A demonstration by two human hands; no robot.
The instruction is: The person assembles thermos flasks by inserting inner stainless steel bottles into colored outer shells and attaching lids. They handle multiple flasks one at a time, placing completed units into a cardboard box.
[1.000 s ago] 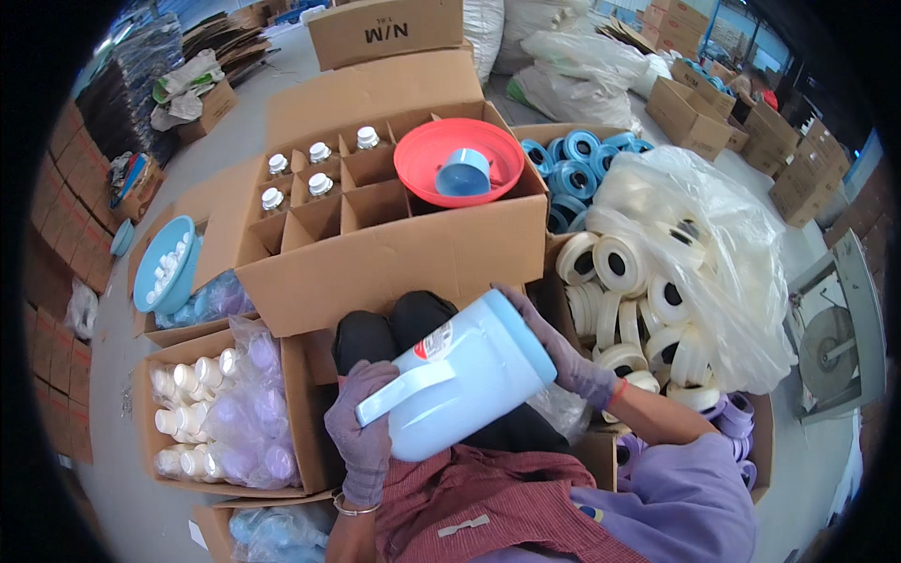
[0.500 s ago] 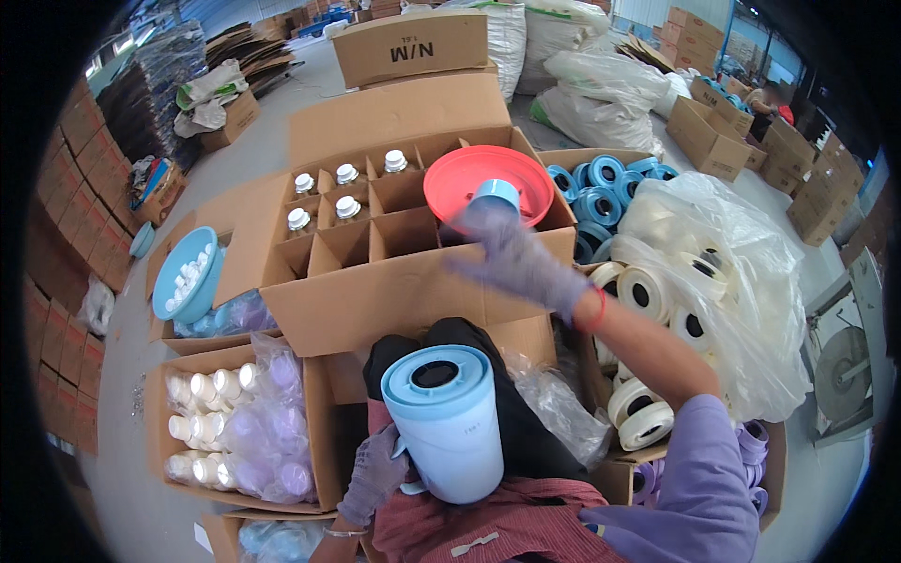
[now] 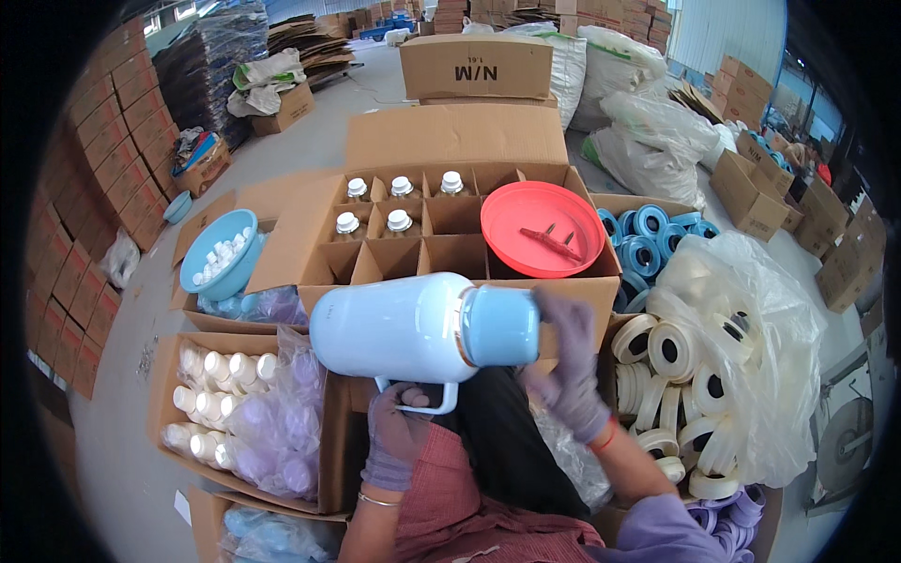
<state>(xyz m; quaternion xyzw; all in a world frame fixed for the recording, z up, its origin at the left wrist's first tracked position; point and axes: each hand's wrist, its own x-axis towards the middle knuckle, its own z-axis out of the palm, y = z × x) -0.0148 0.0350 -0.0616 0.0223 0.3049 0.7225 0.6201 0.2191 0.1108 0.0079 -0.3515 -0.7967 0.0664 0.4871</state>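
A pale blue vacuum flask (image 3: 394, 324) lies sideways above my lap, its base to the left. The gloved fingers of my left hand (image 3: 394, 432) are closed round its handle (image 3: 441, 399). A darker blue cup lid (image 3: 504, 326) sits on the flask's right end. Just beside that lid is my right hand (image 3: 572, 375), also gloved and slightly blurred, with thumb and fingers apart. Behind the flask, a red basin (image 3: 507, 253) rests on a divided carton (image 3: 450, 230) and holds a small red piece with dark points (image 3: 552, 242).
Several white-capped bottles (image 3: 399, 221) stand in the carton's compartments. At left are a blue basin (image 3: 211, 272) of small white pieces and a box of white-necked parts (image 3: 221, 399). Blue rings (image 3: 643, 253) and cream rings (image 3: 671, 352) fill boxes at right, partly under clear plastic (image 3: 751, 310).
The flask has gone from upright on my lap to lying sideways and higher. The blue cup has left the red basin and now caps the flask. My right hand has come back toward me.
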